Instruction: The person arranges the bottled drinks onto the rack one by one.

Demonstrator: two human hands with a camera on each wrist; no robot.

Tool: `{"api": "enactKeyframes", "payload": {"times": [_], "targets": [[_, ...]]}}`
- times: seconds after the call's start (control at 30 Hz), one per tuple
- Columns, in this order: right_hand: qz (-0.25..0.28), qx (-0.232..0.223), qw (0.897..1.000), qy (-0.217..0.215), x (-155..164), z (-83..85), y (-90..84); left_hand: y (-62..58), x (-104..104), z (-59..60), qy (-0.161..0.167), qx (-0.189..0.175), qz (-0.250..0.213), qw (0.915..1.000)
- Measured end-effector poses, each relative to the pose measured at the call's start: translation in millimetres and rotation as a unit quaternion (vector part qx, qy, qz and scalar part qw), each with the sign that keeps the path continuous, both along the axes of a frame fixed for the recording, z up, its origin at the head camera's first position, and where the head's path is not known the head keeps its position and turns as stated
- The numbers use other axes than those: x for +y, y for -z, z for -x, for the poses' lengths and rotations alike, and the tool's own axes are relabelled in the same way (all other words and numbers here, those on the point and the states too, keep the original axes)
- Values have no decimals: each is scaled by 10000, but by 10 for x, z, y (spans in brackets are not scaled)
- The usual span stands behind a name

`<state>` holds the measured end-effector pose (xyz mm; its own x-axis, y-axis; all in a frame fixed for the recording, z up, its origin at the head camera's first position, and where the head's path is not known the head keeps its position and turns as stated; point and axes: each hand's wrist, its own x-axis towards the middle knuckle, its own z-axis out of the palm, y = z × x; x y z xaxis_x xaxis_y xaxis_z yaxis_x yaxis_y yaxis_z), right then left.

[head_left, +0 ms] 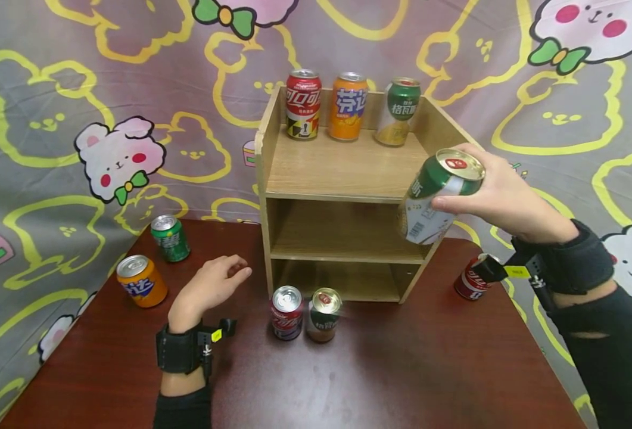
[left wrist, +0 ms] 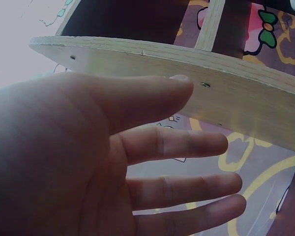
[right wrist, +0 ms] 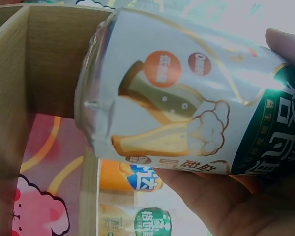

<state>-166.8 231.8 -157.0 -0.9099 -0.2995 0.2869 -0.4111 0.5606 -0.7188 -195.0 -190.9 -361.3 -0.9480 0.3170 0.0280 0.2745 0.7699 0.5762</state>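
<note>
Your left hand (head_left: 208, 286) rests slack (empty) before the shelf (head_left: 337, 173); right hand (head_left: 503, 190) grips the can (head_left: 438, 196), so level it above the shelf.

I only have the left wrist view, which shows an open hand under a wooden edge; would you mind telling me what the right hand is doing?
Observer: The right hand holds a green can tilted in the air, at the right front of the shelf.
Operator: Thank you. Is anything on the shelf already?
Observer: Three cans stand on its top board: a red can, an orange can and another green one.
Operator: And where is my left hand relative to the cans on the table?
Observer: The left hand hovers open, left of the shelf, with two cans to its right in front of the shelf.
</note>
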Motion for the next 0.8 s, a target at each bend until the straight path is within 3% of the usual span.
{"api": "enactKeyframes", "payload": {"times": [0.37, 0.8], "targets": [[72, -238, 9997, -69, -158, 150, -140, -1, 29, -2, 27, -53, -10, 10000], [32, -272, 9990, 344, -451, 409, -300, 10, 43, 12, 51, -28, 44, 10000]]}}
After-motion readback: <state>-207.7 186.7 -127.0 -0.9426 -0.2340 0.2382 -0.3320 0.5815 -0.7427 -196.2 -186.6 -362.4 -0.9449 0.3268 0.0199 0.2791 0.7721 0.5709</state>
